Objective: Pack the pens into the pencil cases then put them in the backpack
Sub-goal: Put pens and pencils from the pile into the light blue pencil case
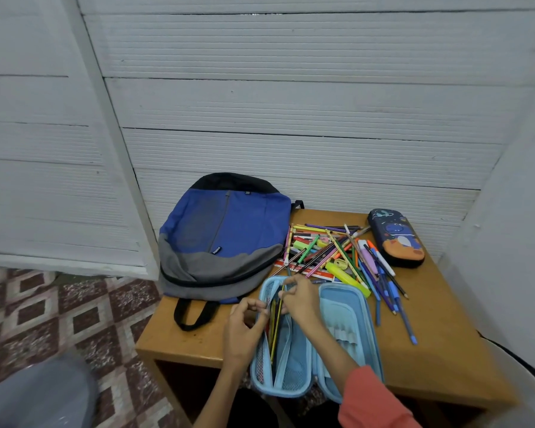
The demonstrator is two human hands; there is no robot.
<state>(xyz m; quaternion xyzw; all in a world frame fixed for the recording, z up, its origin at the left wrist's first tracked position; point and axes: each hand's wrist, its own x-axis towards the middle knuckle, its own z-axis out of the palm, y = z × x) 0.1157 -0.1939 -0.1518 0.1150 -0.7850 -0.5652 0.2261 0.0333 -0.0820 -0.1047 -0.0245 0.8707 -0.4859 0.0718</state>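
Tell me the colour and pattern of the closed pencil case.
Dark navy pencil case with a cartoon print and an orange end; head view.

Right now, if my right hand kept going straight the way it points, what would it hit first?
Your right hand would likely meet the far rim of the open blue pencil case, then the backpack; depth unclear.

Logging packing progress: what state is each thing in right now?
blue backpack: zipped shut, lying flat.
light blue pencil case: open flat, partly filled.
dinosaur pencil case: closed.
pens and pencils: loose heap, unpacked.
left hand: pinches the open case's inner flap.
right hand: pinches a striped pencil in the case.
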